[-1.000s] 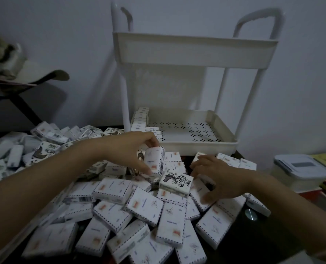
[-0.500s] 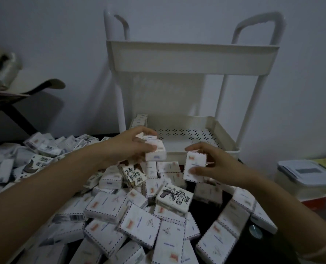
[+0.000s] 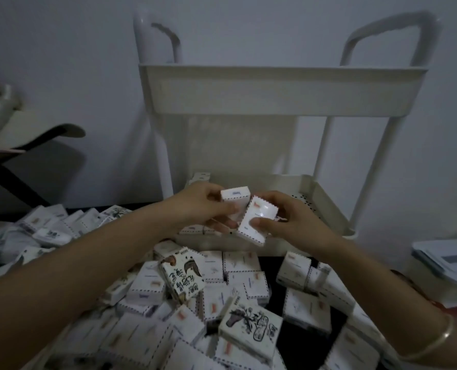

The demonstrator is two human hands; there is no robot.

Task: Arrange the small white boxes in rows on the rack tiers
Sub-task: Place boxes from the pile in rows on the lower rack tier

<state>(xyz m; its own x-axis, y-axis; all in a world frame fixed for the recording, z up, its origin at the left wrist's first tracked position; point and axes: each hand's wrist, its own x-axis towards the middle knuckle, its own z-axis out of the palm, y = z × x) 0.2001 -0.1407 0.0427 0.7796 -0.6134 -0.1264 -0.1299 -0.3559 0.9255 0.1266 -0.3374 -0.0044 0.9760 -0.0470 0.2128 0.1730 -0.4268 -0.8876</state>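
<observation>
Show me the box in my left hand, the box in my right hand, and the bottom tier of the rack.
left-hand box [image 3: 235,194]: head view, on its narrow upper side.
right-hand box [image 3: 258,218]: head view, middle of its broad face.
bottom tier [image 3: 326,204]: head view, on its right side wall.

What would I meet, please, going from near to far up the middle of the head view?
Small white box printed with a black horse → upright white box with black lettering → left hand gripping a plain white box beside right hand gripping a dashed-edged white box → white rack's perforated lower tier → its upper tier → pale wall.
</observation>
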